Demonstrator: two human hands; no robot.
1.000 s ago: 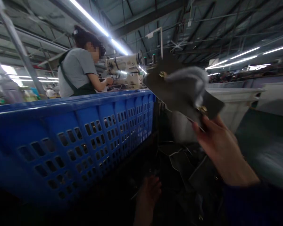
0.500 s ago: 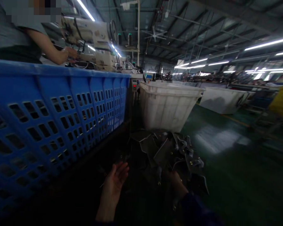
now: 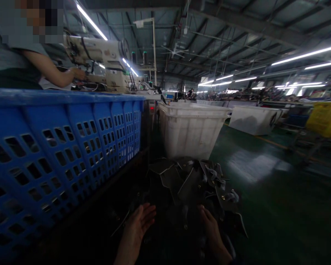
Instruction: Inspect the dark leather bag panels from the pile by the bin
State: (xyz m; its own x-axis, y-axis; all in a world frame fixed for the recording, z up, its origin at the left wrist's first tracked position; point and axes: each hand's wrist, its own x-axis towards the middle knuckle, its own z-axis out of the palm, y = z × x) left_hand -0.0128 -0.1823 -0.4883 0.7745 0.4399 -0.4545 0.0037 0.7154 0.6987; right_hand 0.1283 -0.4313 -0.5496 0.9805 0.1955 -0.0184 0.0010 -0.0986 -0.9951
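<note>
A heap of dark leather-like pieces [image 3: 198, 184] with small brass fittings lies on the floor in front of me. My left hand [image 3: 138, 228] hovers at the heap's left edge, palm up and fingers stretched out, holding nothing. My right hand [image 3: 212, 232] rests low on the heap, fingers bent down among the dark pieces; whether they grip one is hidden in the dim light.
A big blue perforated crate [image 3: 66, 132] fills the left side. Behind it a person in a grey shirt [image 3: 24, 62] works at a sewing machine [image 3: 105, 62]. White bins [image 3: 193, 129] stand ahead on the green floor, a yellow bag [image 3: 325, 117] at far right.
A second ago my right hand held a dark piece with grey lining up high; that hand is now down on the heap without it. My view has swung right and lower.
</note>
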